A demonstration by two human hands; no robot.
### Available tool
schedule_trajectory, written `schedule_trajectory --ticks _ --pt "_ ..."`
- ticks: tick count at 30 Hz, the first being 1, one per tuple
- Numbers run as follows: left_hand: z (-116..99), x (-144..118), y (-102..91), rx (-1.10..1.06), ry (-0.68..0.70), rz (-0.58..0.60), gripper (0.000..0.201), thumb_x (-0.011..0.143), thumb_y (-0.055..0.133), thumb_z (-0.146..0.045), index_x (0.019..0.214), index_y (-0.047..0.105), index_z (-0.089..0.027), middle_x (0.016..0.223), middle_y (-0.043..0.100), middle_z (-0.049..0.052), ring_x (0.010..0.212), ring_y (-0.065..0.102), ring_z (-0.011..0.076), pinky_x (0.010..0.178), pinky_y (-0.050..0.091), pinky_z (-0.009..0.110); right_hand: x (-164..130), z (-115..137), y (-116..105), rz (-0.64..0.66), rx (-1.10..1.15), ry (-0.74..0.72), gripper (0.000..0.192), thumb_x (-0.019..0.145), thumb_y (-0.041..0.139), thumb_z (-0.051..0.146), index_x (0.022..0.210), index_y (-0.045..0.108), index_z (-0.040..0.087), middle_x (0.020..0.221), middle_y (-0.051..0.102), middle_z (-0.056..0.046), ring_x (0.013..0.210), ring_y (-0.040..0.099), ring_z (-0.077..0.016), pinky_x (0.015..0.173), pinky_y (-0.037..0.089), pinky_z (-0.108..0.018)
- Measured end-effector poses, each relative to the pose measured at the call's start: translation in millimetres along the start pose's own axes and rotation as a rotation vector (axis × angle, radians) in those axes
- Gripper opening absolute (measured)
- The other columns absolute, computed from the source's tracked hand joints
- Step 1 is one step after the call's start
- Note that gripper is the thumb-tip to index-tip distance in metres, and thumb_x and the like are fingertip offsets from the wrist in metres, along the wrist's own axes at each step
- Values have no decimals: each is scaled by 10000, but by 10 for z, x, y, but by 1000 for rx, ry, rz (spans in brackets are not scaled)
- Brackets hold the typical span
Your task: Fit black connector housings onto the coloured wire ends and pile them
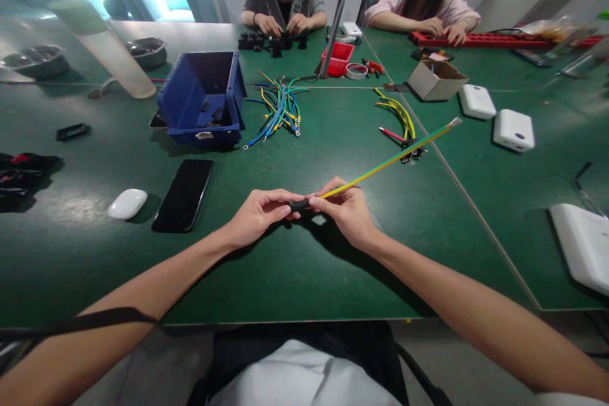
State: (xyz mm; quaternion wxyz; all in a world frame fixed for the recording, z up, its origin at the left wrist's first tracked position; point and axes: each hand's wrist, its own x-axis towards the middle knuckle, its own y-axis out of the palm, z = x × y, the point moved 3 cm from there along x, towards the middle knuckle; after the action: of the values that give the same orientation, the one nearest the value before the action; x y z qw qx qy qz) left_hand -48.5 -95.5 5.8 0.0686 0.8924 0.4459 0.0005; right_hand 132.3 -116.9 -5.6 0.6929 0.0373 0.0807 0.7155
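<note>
While both forearms are stretched in from the bottom corners of the frame, the left hand [259, 212] and the right hand [346, 208] are brought together just below the centre, above the green table [304, 279]. A short black sleeve [299, 205] is pinched between the closed fingertips of both hands, and the yellow-green wire [390, 162] is gripped by the right fingers at its near end. From there the wire is held slanting up to the right, its bare tip ending in the air near the seam between table sections.

Open tabletop is left below and to either side of the hands, down to the near table edge at the bottom of the frame. To the left of the hands a black phone [183, 195] and a white mouse [127, 203] are laid flat, well apart from the left hand. Higher up, a blue bin [202, 101] is set beside a bundle of coloured wires [278, 111]. Right of centre, yellow wires [398, 115] are spread near a cardboard box [435, 79]. At the top edge, two other people are seated with their hands on small parts.
</note>
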Motion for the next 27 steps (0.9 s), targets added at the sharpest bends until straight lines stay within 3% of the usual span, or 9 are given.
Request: schedule_trajectory --ticks 16,22,27 --pt "-6 -11 -15 29 27 10 282 844 661 -273 1093 732 -162 1078 696 110 832 678 168 770 534 285 1 15 4 -9 3 9 249 612 851 314 693 648 197 744 740 -26 647 677 -149 590 536 -267" --pt "33 -1 -39 10 -31 -83 278 794 718 -255 1037 728 -122 940 741 100 814 702 181 783 547 293 11 19 -10 -29 -40 12 261 615 850 346 698 660 188 751 742 -45 642 677 -155 574 531 -262" --pt "50 -15 -35 -4 -65 -97 343 717 784 -255 1023 726 -111 1015 738 116 875 717 217 838 562 331 16 34 -11 -11 -64 7 284 663 816 403 706 644 181 661 709 -30 603 662 -150 559 524 -258"
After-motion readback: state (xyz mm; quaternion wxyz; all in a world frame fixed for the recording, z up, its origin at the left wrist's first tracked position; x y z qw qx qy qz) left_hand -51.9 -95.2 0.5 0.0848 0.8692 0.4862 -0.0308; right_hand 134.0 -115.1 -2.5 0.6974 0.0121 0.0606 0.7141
